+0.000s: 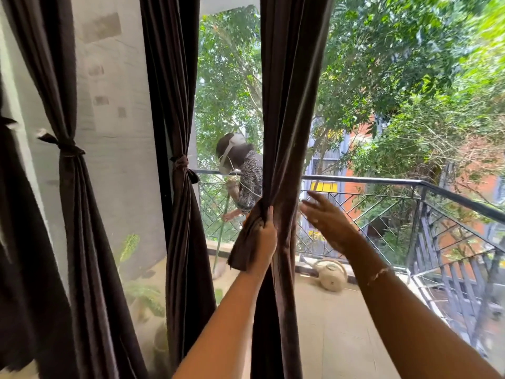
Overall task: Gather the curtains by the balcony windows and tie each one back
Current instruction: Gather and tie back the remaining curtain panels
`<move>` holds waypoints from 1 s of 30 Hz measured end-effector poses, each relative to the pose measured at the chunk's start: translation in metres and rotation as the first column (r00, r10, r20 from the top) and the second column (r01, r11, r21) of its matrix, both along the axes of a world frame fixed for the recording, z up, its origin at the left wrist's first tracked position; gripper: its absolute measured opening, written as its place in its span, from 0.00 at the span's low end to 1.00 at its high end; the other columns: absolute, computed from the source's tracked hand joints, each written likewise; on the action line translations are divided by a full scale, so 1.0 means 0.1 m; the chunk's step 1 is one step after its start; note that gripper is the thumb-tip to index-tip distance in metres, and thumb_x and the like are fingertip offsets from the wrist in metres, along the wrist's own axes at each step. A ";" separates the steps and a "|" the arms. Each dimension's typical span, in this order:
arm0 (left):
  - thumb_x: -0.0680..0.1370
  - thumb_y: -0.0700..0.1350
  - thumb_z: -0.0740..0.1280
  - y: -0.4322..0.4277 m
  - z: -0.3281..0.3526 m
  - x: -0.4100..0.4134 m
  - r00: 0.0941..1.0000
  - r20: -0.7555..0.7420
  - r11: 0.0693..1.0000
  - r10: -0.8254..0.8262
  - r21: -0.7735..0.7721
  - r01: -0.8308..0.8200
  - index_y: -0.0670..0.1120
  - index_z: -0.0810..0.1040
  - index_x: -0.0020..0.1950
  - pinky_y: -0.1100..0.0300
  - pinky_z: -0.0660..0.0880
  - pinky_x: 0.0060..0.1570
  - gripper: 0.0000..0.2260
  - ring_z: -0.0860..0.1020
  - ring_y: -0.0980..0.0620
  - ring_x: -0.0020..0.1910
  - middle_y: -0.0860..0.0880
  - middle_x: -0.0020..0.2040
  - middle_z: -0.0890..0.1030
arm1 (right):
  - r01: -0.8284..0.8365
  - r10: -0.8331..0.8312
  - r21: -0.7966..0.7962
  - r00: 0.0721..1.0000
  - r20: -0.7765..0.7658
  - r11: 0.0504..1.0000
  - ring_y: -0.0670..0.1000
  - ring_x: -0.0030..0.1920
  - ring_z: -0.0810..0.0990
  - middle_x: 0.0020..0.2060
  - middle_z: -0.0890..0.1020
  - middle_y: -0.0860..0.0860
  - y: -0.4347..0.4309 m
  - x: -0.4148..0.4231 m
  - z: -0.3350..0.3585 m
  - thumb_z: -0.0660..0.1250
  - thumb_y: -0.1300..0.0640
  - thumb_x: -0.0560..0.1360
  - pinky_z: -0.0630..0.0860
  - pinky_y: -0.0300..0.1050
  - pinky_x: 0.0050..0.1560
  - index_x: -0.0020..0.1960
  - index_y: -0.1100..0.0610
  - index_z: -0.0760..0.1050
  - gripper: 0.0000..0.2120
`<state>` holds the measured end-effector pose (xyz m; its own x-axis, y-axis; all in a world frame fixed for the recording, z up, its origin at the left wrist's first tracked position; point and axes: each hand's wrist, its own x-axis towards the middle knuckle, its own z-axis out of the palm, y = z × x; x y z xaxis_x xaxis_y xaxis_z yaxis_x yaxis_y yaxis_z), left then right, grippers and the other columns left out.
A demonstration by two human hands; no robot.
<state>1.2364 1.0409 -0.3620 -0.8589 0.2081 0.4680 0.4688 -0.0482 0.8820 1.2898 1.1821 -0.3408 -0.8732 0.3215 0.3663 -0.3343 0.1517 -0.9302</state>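
A dark brown curtain (287,105) hangs loose in front of the balcony glass at the centre. My left hand (259,242) grips a bunched fold of it at waist height. To the right of the curtain, my right hand (328,220) is held up with its fingers spread, holding nothing and just clear of the fabric. Two more dark curtains hang to the left, one (177,214) by the door frame and one (71,214) further left. Each of these is gathered and knotted with a tie (181,162) (67,147) at mid height.
Beyond the glass lies a tiled balcony with a dark metal railing (410,184). A person (246,181) bends over the rail there. A white watering can (330,274) lies on the balcony floor. Potted plants (142,291) stand at the left behind the glass.
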 end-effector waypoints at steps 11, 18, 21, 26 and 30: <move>0.76 0.45 0.66 -0.28 0.06 -0.24 0.937 0.247 0.960 -0.247 0.195 0.202 0.50 0.79 0.53 0.54 0.69 0.65 0.07 0.76 0.51 0.60 0.51 0.55 0.79 | -0.339 0.298 -0.258 0.936 -0.186 0.905 0.48 0.41 0.85 0.42 0.86 0.50 0.13 -0.45 0.46 0.68 0.58 0.66 0.81 0.42 0.40 0.51 0.54 0.80 0.13; 0.78 0.51 0.63 -0.32 0.11 -0.39 0.924 0.336 0.981 -0.185 0.120 0.152 0.40 0.76 0.62 0.54 0.69 0.64 0.19 0.76 0.47 0.60 0.45 0.57 0.79 | -0.179 0.178 -0.062 0.984 -0.016 0.982 0.48 0.42 0.85 0.42 0.86 0.51 0.08 -0.47 0.31 0.70 0.70 0.65 0.80 0.39 0.40 0.50 0.60 0.80 0.14; 0.79 0.56 0.58 -0.23 0.09 -0.42 0.948 0.317 0.999 -0.004 -0.039 0.017 0.38 0.76 0.61 0.58 0.67 0.62 0.23 0.75 0.45 0.62 0.39 0.60 0.78 | 0.035 -0.030 0.073 0.997 -0.067 0.997 0.46 0.42 0.84 0.46 0.84 0.53 -0.06 -0.42 0.23 0.69 0.71 0.68 0.80 0.38 0.43 0.56 0.66 0.77 0.16; 0.80 0.49 0.59 -0.04 0.09 -0.27 0.986 0.130 0.993 0.100 0.055 -0.108 0.41 0.74 0.64 0.69 0.63 0.55 0.17 0.74 0.50 0.62 0.41 0.63 0.77 | 0.637 -0.594 0.575 0.748 -0.297 0.514 0.60 0.44 0.81 0.43 0.83 0.62 -0.44 -0.31 0.08 0.65 0.64 0.72 0.70 0.43 0.40 0.51 0.66 0.77 0.09; 0.81 0.46 0.57 0.05 0.13 -0.17 0.989 0.119 0.993 0.089 0.070 -0.098 0.37 0.74 0.62 0.73 0.61 0.43 0.16 0.74 0.51 0.53 0.37 0.59 0.78 | 0.656 -0.612 0.692 0.690 -0.387 0.303 0.60 0.46 0.81 0.45 0.81 0.59 -0.74 -0.28 -0.13 0.58 0.63 0.77 0.74 0.48 0.43 0.63 0.60 0.69 0.15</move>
<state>1.2196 1.0456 -0.3495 -0.9221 0.0927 0.3758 0.3696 -0.0771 0.9260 1.2621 1.1080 -0.3537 -0.5040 0.3639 0.7833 0.1536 0.9302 -0.3333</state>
